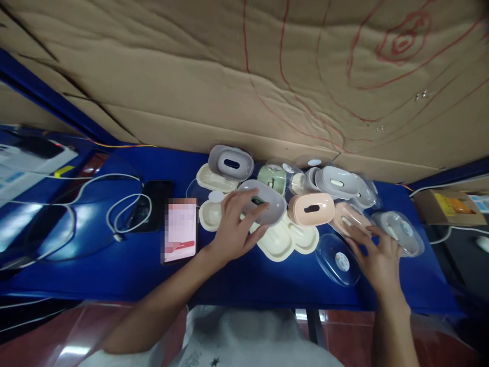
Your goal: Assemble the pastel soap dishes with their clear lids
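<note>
My left hand (239, 224) lies over a grey oval piece with a slot (273, 199), its fingers apart and the fingertips near the slot. Cream trays (277, 242) lie just below that piece. My right hand (378, 255) reaches over a peach oval tray (353, 216), its fingers spread at the tray's right edge; whether they touch it is hard to tell. Between the hands sits a peach oval piece with a slot (313, 209). A clear lid with a round sticker (332, 267) lies left of my right hand.
Another grey slotted piece (231, 163) and a green piece (273, 176) are at the back, by the cardboard wall (171, 76). More grey pieces (338, 181) stand back right. A phone (181, 229) and white cables (130, 196) lie left. A clear-lidded grey piece (397, 232) is right.
</note>
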Demonstrator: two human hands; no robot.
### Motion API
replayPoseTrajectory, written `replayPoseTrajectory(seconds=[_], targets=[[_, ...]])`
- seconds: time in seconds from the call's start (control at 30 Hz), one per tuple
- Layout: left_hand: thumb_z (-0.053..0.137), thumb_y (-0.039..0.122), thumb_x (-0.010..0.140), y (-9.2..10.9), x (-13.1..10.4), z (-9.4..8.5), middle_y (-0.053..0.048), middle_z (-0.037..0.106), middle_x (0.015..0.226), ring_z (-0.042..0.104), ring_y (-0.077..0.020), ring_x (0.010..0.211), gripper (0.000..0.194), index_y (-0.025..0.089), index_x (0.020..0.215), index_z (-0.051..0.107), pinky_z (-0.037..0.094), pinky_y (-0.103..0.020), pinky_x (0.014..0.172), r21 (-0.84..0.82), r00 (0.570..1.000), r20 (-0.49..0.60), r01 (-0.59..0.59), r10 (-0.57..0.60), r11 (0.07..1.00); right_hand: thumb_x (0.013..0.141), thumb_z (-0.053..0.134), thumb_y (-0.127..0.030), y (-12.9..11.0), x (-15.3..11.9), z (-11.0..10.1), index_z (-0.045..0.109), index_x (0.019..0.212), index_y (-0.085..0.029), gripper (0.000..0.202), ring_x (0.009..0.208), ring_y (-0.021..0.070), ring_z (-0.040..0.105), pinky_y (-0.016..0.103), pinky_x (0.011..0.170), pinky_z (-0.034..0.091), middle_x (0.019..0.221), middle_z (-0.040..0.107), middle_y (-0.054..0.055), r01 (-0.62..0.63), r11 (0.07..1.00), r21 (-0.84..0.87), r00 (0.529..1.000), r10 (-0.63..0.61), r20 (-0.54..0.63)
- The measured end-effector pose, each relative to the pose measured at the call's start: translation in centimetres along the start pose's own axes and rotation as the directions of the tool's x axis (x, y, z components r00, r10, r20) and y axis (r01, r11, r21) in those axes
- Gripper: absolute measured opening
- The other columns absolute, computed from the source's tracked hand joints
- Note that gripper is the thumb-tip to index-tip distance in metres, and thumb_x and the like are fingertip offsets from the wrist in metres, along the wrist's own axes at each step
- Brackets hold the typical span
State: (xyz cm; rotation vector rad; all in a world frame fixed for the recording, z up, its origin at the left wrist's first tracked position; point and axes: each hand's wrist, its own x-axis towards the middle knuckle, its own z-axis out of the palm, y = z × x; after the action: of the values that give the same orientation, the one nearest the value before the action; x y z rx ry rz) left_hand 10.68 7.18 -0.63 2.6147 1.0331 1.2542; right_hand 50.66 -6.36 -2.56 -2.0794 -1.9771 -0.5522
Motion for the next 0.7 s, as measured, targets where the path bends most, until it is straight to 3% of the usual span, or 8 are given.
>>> replayPoseTrajectory(seconds=[0.2, 0.4, 0.47, 0.57, 0.63, 0.7], targets=[[0.065, 0.029, 0.101, 0.6, -0.2, 0.4, -0.02, 0.063, 0.143, 0.06, -0.0336, 0.132, 0.03, 0.02, 0.129, 0.067, 0.04, -0.058, 0.118, -0.025, 0.995, 0.041, -0.089, 0.09, 0.996, 0.107, 0.052, -0.052, -0.4, 0.1, 1.2, 0.073, 0.139, -0.023, 0.048, 0.097, 0.032, 0.058, 0.047, 0.084, 0.044, 0.114, 0.066, 0.016, -0.012, 0.996, -0.088, 0.992, 0.023, 0.124], [0.069, 0.031, 0.1, 1.8, -0.7, 0.4, -0.015, 0.066, 0.145, 0.061, -0.0311, 0.133, 0.03, 0.023, 0.128, 0.071, 0.035, -0.056, 0.124, -0.045, 0.979, 0.135, -0.149, 0.154, 0.988, 0.108, 0.046, -0.053, 0.0, 0.3, 0.6, 0.072, 0.132, -0.023, 0.046, 0.11, 0.0345, 0.061, 0.052, 0.094, 0.048, 0.116, 0.066, 0.015, -0.098, 0.979, 0.18, 0.995, 0.09, 0.048], [0.068, 0.034, 0.102, 2.6, -1.0, 0.6, -0.012, 0.069, 0.142, 0.061, -0.0283, 0.133, 0.026, 0.024, 0.126, 0.072, 0.03, -0.055, 0.128, -0.054, 0.947, 0.182, -0.257, 0.263, 0.965, 0.107, 0.047, -0.05, -0.4, 0.4, -0.4, 0.073, 0.126, -0.024, 0.041, 0.114, 0.035, 0.063, 0.053, 0.099, 0.05, 0.117, 0.067, 0.015, -0.13, 0.941, 0.313, 0.991, 0.13, 0.023], [0.061, 0.043, 0.107, 3.8, -1.5, 1.4, -0.009, 0.069, 0.145, 0.06, -0.0249, 0.136, 0.028, 0.024, 0.124, 0.073, 0.026, -0.053, 0.132, -0.097, 0.857, 0.278, -0.425, 0.435, 0.9, 0.106, 0.051, -0.046, -2.4, 1.0, -2.5, 0.072, 0.129, -0.029, 0.035, 0.117, 0.0354, 0.066, 0.055, 0.102, 0.051, 0.121, 0.07, 0.014, -0.107, 0.899, 0.424, 0.994, 0.107, 0.024], [0.058, 0.047, 0.108, 4.4, -1.9, 2.0, -0.01, 0.067, 0.149, 0.057, -0.025, 0.141, 0.033, 0.024, 0.127, 0.072, 0.027, -0.054, 0.132, -0.12, 0.805, 0.335, -0.479, 0.49, 0.87, 0.105, 0.055, -0.042, -4.2, 2.1, -3.7, 0.07, 0.135, -0.034, 0.034, 0.12, 0.0351, 0.067, 0.056, 0.105, 0.051, 0.127, 0.071, 0.011, -0.019, 0.885, 0.465, 0.999, -0.006, 0.051], [0.058, 0.044, 0.109, 4.7, -2.2, 2.4, -0.011, 0.065, 0.151, 0.055, -0.0253, 0.143, 0.033, 0.023, 0.131, 0.071, 0.029, -0.055, 0.132, -0.114, 0.782, 0.362, -0.503, 0.507, 0.857, 0.105, 0.059, -0.038, -6.0, 3.7, -4.5, 0.067, 0.141, -0.038, 0.037, 0.125, 0.0334, 0.067, 0.055, 0.109, 0.05, 0.132, 0.072, 0.008, 0.108, 0.841, 0.53, 0.981, -0.176, 0.081]])
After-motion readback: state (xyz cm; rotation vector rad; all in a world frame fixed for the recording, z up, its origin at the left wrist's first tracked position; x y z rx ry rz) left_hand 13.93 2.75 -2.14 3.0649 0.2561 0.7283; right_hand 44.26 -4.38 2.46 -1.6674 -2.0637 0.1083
